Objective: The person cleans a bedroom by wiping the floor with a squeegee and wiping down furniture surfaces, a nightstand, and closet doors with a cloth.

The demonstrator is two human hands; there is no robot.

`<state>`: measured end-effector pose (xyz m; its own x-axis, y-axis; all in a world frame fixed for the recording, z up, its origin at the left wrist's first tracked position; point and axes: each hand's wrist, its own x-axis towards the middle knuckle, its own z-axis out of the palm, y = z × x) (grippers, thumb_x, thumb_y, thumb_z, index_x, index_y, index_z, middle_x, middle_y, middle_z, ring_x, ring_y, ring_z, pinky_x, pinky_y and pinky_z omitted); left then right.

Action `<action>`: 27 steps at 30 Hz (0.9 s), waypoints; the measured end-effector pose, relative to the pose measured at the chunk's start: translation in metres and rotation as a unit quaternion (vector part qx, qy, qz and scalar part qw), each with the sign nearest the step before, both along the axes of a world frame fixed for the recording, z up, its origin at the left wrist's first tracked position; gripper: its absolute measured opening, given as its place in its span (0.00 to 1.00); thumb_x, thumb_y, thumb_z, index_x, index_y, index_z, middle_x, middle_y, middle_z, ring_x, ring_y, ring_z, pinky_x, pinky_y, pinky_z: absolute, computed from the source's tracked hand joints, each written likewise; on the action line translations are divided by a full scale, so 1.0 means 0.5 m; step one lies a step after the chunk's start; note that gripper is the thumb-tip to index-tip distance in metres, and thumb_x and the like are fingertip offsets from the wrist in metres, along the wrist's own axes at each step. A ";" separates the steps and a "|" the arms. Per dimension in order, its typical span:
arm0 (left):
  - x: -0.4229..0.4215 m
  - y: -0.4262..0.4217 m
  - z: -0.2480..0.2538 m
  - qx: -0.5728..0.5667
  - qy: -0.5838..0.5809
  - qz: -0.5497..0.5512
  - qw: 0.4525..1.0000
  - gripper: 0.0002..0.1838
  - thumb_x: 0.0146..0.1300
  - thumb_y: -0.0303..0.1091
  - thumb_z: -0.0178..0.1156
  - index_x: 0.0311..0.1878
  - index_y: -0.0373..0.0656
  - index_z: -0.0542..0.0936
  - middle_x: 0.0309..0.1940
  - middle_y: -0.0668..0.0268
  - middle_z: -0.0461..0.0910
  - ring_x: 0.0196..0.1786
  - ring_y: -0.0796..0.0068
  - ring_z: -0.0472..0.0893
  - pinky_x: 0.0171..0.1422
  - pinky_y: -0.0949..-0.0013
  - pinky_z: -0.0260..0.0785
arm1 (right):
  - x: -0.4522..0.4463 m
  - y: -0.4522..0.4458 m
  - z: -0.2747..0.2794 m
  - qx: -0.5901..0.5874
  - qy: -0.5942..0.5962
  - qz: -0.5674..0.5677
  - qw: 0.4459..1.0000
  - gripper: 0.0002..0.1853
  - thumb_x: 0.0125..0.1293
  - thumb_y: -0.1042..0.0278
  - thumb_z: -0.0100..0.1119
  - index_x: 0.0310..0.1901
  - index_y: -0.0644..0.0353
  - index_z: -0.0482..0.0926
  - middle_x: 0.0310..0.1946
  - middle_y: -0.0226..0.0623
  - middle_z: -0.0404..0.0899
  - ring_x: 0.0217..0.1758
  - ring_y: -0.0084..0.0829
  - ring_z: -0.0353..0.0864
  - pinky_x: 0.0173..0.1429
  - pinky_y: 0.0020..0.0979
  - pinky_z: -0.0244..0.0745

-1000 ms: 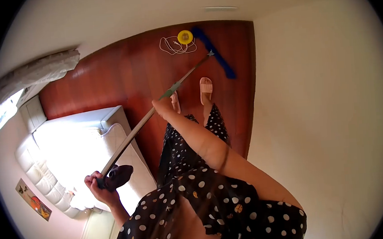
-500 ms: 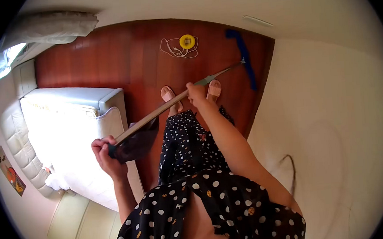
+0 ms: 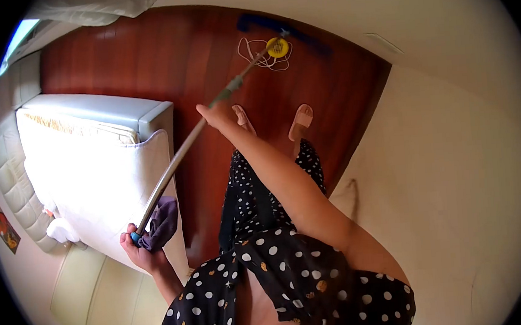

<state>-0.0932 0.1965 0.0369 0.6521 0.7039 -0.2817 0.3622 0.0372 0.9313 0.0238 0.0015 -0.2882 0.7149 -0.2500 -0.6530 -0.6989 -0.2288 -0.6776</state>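
Note:
My left hand is closed round the lower end of a long mop pole, beside a dark purple cloth that hangs there. Farther up the same pole, my right hand grips it just below a green section. At the pole's far end the blue mop head, blurred, lies across the floor near the far wall. The pole passes over a round yellow device with a coiled white cord.
A bed with a white cover stands at the left on the reddish wooden floor. My feet in pink slippers are below the device. A pale wall runs along the right.
The mop head first swung right, then back left and away toward the far wall. My right hand moved right, then back left with the pole. My left hand stayed low at the pole's end.

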 end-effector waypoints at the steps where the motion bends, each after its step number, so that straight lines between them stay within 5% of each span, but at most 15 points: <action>1: -0.015 0.014 0.010 -0.008 0.016 0.007 1.000 0.07 0.68 0.33 0.41 0.43 0.41 0.66 0.39 0.60 0.72 0.37 0.73 0.71 0.41 0.73 0.67 | 0.019 -0.020 0.047 0.027 0.022 0.022 0.999 0.35 0.49 0.48 0.63 0.46 0.76 0.69 0.37 0.55 0.77 0.42 0.47 0.78 0.46 0.40 0.73; 2: -0.028 0.017 0.016 -0.015 0.033 0.013 0.999 0.08 0.68 0.33 0.41 0.43 0.41 0.67 0.40 0.60 0.73 0.37 0.73 0.72 0.40 0.73 0.67 | 0.039 -0.042 0.104 0.053 0.045 0.044 0.997 0.37 0.48 0.48 0.63 0.48 0.77 0.67 0.41 0.61 0.75 0.46 0.49 0.77 0.49 0.40 0.73; 4: -0.032 0.042 0.048 -0.022 0.030 0.039 0.999 0.08 0.67 0.32 0.44 0.44 0.39 0.69 0.43 0.60 0.73 0.35 0.75 0.72 0.38 0.75 0.67 | 0.035 -0.021 0.138 0.123 0.011 0.027 0.992 0.35 0.47 0.48 0.64 0.44 0.75 0.68 0.35 0.58 0.77 0.40 0.49 0.79 0.43 0.41 0.74; 5: -0.051 0.075 0.067 0.044 0.046 0.011 0.998 0.09 0.67 0.31 0.44 0.45 0.38 0.69 0.43 0.59 0.73 0.36 0.74 0.72 0.39 0.74 0.68 | 0.029 -0.036 0.164 0.169 0.059 0.106 0.978 0.36 0.47 0.45 0.64 0.43 0.74 0.68 0.29 0.53 0.77 0.38 0.48 0.79 0.42 0.42 0.73; 6: -0.069 0.109 0.090 0.109 0.061 -0.018 0.992 0.10 0.67 0.31 0.44 0.46 0.37 0.69 0.44 0.59 0.73 0.37 0.74 0.72 0.40 0.73 0.69 | -0.008 0.005 0.139 0.212 -0.017 0.042 0.976 0.32 0.52 0.43 0.61 0.37 0.72 0.71 0.24 0.49 0.76 0.37 0.45 0.79 0.39 0.41 0.72; 8: -0.107 0.220 0.151 0.141 0.032 -0.041 0.989 0.12 0.66 0.30 0.45 0.49 0.36 0.70 0.46 0.58 0.73 0.42 0.70 0.73 0.48 0.69 0.70 | -0.036 -0.050 0.182 0.409 0.062 0.081 0.907 0.29 0.58 0.40 0.53 0.31 0.66 0.75 0.24 0.44 0.79 0.29 0.35 0.81 0.34 0.35 0.73; 11: -0.064 0.220 0.302 0.159 -0.022 0.017 0.987 0.12 0.65 0.28 0.47 0.48 0.33 0.71 0.46 0.57 0.73 0.48 0.65 0.73 0.59 0.63 0.66 | -0.128 -0.187 0.112 0.134 -0.028 0.305 0.942 0.23 0.62 0.48 0.51 0.50 0.57 0.73 0.38 0.38 0.81 0.46 0.34 0.79 0.53 0.33 0.70; 12: -0.070 0.268 0.360 0.122 -0.057 0.030 0.990 0.12 0.64 0.27 0.47 0.47 0.32 0.72 0.46 0.57 0.73 0.50 0.64 0.73 0.61 0.62 0.65 | -0.187 -0.211 -0.004 0.012 -0.001 0.353 0.935 0.25 0.59 0.48 0.54 0.55 0.52 0.71 0.55 0.40 0.72 0.56 0.40 0.72 0.56 0.39 0.69; 13: -0.049 0.244 0.401 0.187 -0.052 0.066 0.979 0.12 0.64 0.27 0.47 0.47 0.31 0.72 0.46 0.56 0.73 0.50 0.64 0.73 0.61 0.61 0.65 | -0.151 -0.295 0.049 -0.033 0.093 0.454 0.886 0.28 0.56 0.51 0.58 0.59 0.45 0.68 0.67 0.39 0.56 0.67 0.47 0.58 0.63 0.50 0.60; 15: -0.040 0.256 0.498 0.295 -0.026 0.018 0.955 0.12 0.63 0.26 0.48 0.48 0.30 0.72 0.47 0.55 0.74 0.51 0.65 0.73 0.61 0.61 0.66 | -0.148 -0.367 -0.013 -0.263 0.026 0.545 0.796 0.32 0.54 0.55 0.61 0.63 0.38 0.63 0.71 0.36 0.44 0.72 0.53 0.43 0.66 0.60 0.47; 16: -0.061 0.339 0.592 0.297 0.000 -0.037 0.954 0.14 0.61 0.26 0.52 0.49 0.29 0.71 0.47 0.54 0.74 0.50 0.63 0.74 0.59 0.61 0.67 | -0.135 -0.390 -0.040 -0.282 0.021 0.553 0.784 0.34 0.55 0.59 0.61 0.65 0.35 0.60 0.72 0.34 0.42 0.74 0.49 0.35 0.69 0.62 0.38; 18: -0.098 0.496 0.777 0.300 0.046 -0.149 0.941 0.20 0.57 0.26 0.59 0.52 0.28 0.69 0.49 0.53 0.74 0.49 0.58 0.76 0.55 0.59 0.71 | -0.081 -0.416 -0.019 -0.337 0.016 0.614 0.714 0.30 0.62 0.63 0.52 0.66 0.32 0.59 0.72 0.30 0.40 0.74 0.46 0.34 0.69 0.63 0.38; 20: -0.011 0.328 0.785 0.477 0.000 -0.051 0.877 0.20 0.57 0.26 0.59 0.51 0.28 0.69 0.49 0.53 0.74 0.48 0.58 0.76 0.54 0.59 0.71 | -0.043 -0.422 -0.020 -0.374 -0.012 0.632 0.679 0.27 0.64 0.65 0.46 0.65 0.32 0.61 0.72 0.28 0.39 0.75 0.44 0.33 0.68 0.65 0.37; 23: 0.034 0.267 0.829 0.578 0.009 -0.029 0.815 0.19 0.56 0.25 0.59 0.50 0.28 0.69 0.48 0.53 0.74 0.48 0.58 0.77 0.54 0.59 0.71 | -0.014 -0.424 -0.009 -0.390 -0.002 0.643 0.659 0.24 0.66 0.67 0.42 0.62 0.32 0.65 0.72 0.26 0.40 0.75 0.41 0.34 0.67 0.67 0.37; 27: 0.070 0.251 0.816 0.632 0.017 -0.023 0.774 0.18 0.56 0.24 0.59 0.49 0.29 0.70 0.47 0.53 0.74 0.47 0.58 0.77 0.54 0.60 0.72 | -0.076 -0.474 -0.016 -0.403 -0.044 0.524 0.749 0.23 0.64 0.69 0.42 0.59 0.33 0.69 0.72 0.25 0.40 0.75 0.42 0.35 0.66 0.68 0.42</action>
<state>-0.0582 0.3222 0.4450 0.6913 0.4075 0.5967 0.3611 -0.9101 0.2032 -0.0143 -0.2354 -0.2961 0.8257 0.1903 -0.5311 0.1894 -0.9803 -0.0569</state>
